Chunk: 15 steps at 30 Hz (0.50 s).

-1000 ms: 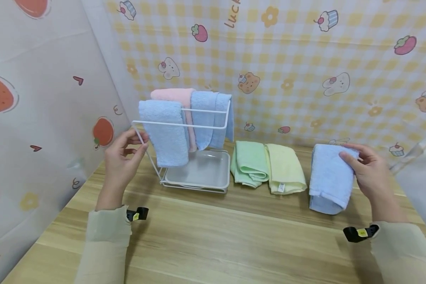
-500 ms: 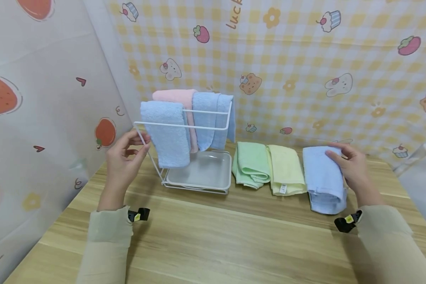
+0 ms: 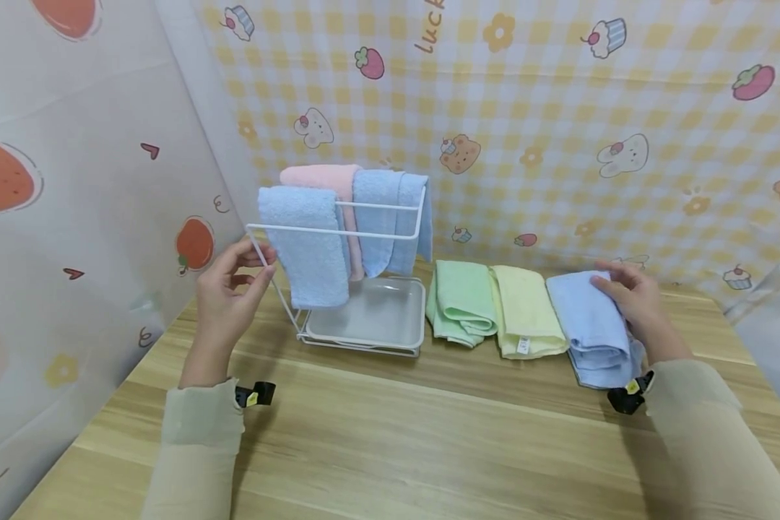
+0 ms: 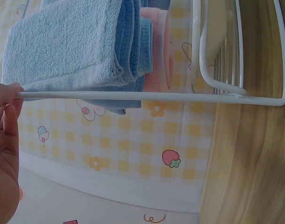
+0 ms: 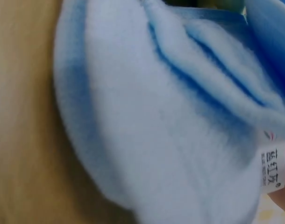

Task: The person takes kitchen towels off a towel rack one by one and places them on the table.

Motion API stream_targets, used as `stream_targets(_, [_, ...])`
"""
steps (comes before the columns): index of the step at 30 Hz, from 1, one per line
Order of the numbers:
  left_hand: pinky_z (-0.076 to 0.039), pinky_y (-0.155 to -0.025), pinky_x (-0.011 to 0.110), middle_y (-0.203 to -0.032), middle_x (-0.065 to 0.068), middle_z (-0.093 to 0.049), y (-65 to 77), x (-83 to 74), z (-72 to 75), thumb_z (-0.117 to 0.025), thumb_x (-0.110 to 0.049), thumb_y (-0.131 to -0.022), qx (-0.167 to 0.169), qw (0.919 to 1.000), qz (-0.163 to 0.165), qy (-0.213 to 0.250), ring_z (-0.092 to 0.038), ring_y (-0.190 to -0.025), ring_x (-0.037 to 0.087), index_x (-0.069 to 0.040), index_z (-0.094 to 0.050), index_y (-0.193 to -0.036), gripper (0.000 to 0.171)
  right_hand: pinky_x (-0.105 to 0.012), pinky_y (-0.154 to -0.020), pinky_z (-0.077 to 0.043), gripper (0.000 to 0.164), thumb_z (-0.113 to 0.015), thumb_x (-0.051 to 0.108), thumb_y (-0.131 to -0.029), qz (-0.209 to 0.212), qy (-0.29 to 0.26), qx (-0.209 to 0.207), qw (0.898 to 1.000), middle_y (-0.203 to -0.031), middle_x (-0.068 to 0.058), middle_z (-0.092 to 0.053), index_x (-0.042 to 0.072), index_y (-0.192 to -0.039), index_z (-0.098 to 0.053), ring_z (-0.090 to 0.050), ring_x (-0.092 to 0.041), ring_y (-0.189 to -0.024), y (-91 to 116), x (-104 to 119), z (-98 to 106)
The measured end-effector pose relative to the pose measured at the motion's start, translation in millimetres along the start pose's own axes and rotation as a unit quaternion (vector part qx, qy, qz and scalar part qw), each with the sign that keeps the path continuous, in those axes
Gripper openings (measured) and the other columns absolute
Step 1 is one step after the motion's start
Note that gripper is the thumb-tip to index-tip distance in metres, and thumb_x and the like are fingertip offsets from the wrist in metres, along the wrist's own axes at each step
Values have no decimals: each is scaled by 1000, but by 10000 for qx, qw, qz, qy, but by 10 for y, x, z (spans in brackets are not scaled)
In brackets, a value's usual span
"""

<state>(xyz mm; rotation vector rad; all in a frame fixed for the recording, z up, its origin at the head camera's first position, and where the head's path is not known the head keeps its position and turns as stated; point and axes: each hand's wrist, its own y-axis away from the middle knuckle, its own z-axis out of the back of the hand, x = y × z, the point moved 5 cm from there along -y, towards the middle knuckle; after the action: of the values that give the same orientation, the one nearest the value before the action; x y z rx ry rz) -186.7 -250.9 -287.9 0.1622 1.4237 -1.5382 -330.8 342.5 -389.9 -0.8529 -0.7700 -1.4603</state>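
My left hand (image 3: 230,296) pinches the side bar of a white wire towel rack (image 3: 338,231); the left wrist view shows the fingertips at the end of that bar (image 4: 133,96). Over the rack hang a blue towel (image 3: 308,249) in front, a pink towel (image 3: 318,173) behind and more blue cloth (image 3: 380,217) to the right. On the far right, my right hand (image 3: 637,300) pinches the upper right edge of a folded blue towel (image 3: 588,318), thumb on top. Its lower end rests on the table, and its folds (image 5: 180,116) and white label (image 5: 273,168) fill the right wrist view.
A folded green towel (image 3: 464,300) and a folded yellow towel (image 3: 526,307) lie side by side between the rack and the blue towel. A grey tray (image 3: 390,325) sits in the rack's base. Printed cloth (image 3: 520,94) hangs behind the wooden table (image 3: 429,433).
My right hand has moved left with the folded blue towel, which now lies right against the yellow towel and slants. My left hand stays on the rack.
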Motion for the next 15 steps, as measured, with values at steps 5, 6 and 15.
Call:
stream_targets(5, [-49,-65,8,-99,-22,-66,-16,-12,-5,-70,6,-88,-8,10000,-37,53,-64,-89,-4,5,-66,-113,26,-10,-72,-50,59,-64,37,-97,109,-9,584,9982,-108,25,-51,26,-151,-43,-52,11,-89,87,-73,9])
stream_targets(6, [-49,-65,8,-99,-22,-66,-18,-11,-6,-70,5,-88,-10,10000,-28,51,-64,-89,-4,5,-66,-113,25,-10,-73,-50,61,-63,37,-97,102,37,694,9975,-116,19,-53,27,-153,-39,-52,12,-90,107,-84,6])
stream_targets(15, [-49,-65,9,-100,-24,-66,-5,-3,-14,-70,6,-87,-2,10000,-19,55,-64,-89,-4,6,-66,-113,26,-7,-78,-43,70,-57,30,-101,472,630,1229,9893,-154,-37,-25,18,-159,-20,-50,3,-103,304,-103,32])
